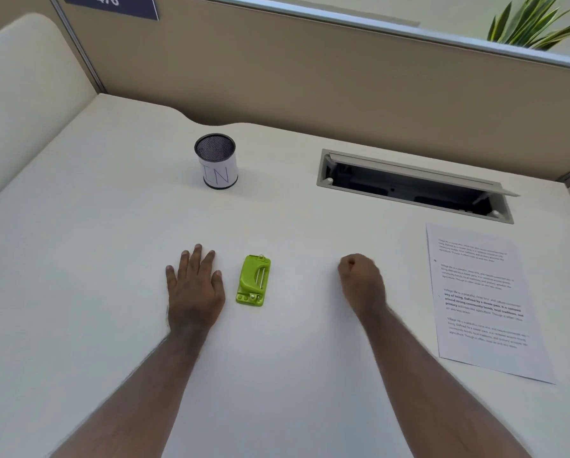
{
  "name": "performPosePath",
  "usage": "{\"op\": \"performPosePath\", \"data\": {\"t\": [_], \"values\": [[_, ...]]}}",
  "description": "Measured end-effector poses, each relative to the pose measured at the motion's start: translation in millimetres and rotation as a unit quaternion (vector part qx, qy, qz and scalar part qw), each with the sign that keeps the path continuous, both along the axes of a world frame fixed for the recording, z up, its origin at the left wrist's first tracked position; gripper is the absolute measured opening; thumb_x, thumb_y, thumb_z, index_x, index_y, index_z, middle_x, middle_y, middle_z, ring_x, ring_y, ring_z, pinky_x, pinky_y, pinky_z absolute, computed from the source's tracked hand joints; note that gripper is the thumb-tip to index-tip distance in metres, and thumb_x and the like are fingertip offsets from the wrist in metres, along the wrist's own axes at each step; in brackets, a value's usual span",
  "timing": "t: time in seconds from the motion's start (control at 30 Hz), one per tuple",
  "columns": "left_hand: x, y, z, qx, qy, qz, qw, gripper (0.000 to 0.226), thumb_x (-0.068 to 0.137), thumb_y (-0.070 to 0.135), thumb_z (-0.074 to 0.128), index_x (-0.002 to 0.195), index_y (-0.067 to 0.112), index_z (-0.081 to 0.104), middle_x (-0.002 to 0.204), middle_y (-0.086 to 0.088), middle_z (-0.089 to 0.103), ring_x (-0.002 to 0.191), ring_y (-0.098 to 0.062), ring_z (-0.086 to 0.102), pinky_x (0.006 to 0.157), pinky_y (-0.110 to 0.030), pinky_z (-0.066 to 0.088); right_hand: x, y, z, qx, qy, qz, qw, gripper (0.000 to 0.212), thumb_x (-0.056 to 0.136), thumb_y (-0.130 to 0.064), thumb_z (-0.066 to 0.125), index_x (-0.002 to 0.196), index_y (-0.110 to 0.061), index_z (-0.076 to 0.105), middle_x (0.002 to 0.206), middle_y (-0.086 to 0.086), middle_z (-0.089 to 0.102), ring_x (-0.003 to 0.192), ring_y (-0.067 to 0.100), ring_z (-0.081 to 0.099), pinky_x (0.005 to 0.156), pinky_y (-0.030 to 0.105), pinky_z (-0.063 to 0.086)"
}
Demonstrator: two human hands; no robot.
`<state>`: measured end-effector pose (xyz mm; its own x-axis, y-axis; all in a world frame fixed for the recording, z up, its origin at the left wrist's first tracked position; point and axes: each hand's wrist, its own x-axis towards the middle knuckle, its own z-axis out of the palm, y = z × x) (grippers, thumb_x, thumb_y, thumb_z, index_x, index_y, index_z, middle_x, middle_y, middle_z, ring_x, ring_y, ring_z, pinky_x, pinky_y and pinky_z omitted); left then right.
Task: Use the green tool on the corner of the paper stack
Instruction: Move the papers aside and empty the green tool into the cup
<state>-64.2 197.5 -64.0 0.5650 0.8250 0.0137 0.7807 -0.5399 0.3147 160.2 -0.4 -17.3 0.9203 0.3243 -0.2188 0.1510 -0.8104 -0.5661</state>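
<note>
A small green tool (253,280) with a metal lever lies flat on the white desk, between my two hands. My left hand (193,288) rests palm down just left of it, fingers spread, holding nothing. My right hand (360,281) is curled into a fist on the desk, well to the right of the tool, with nothing visible in it. The paper stack (482,302), printed with paragraphs of text, lies flat at the right side of the desk, apart from both hands.
A black mesh cup (216,161) wrapped in a white label marked "IN" stands at the back. An open cable hatch (412,186) is sunk into the desk at the back right. Beige partition walls close off the back and left.
</note>
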Motion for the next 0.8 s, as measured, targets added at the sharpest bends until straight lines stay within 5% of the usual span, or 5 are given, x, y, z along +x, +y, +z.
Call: {"op": "performPosePath", "data": {"t": [0.2,0.3,0.4,0.63,0.8], "values": [[1.1,-0.5,1.3,0.004,0.001,0.001,1.0,0.055,0.091,0.034,0.029,0.142,0.021,0.043,0.158,-0.004,0.033,0.147,-0.027,0.026,0.119,-0.054,0.014,10.3,-19.0,1.5,0.094,0.026,-0.009,0.995,0.035,0.088,-0.021,0.044,0.059,-0.021,0.024,0.054,-0.006,0.024,0.046,0.01,0.019,0.046,0.027,0.019],[0.1,0.1,0.9,0.005,0.002,0.0,1.0,0.056,0.091,0.035,0.029,0.143,0.021,0.043,0.158,-0.003,0.033,0.147,-0.026,0.026,0.119,-0.054,0.014,8.0,-19.6,-3.4,0.071,0.025,0.051,0.996,0.034,0.091,-0.028,0.049,0.06,-0.015,0.044,0.055,-0.008,0.041,0.049,0.009,0.035,0.047,0.026,0.031],[0.5,0.6,0.6,0.0,0.0,0.001,1.0,0.055,0.091,0.035,0.029,0.143,0.021,0.043,0.158,-0.003,0.032,0.147,-0.026,0.025,0.119,-0.054,0.013,1.6,-15.9,-8.2,0.025,0.005,0.16,0.987,0.018,0.093,-0.03,0.055,0.086,-0.023,0.069,0.084,-0.011,0.062,0.078,0.008,0.057,0.067,0.025,0.043],[-0.4,-0.1,1.2,-0.004,0.002,0.002,1.0,0.055,0.091,0.036,0.029,0.143,0.023,0.042,0.159,-0.002,0.031,0.148,-0.025,0.023,0.12,-0.053,0.012,22.9,1.2,3.0,-0.058,-0.059,0.325,0.942,0.021,0.092,-0.017,0.06,0.108,-0.022,0.072,0.103,-0.003,0.065,0.097,0.016,0.062,0.084,0.03,0.048],[0.1,-0.7,3.0,-0.004,0.005,0.003,1.0,0.055,0.091,0.035,0.029,0.143,0.022,0.042,0.159,-0.002,0.03,0.148,-0.025,0.024,0.12,-0.053,0.012,39.1,16.3,16.5,-0.114,-0.083,0.445,0.884,0.024,0.091,-0.013,0.062,0.111,-0.022,0.073,0.105,-0.003,0.067,0.097,0.015,0.064,0.071,0.02,0.036]]}}
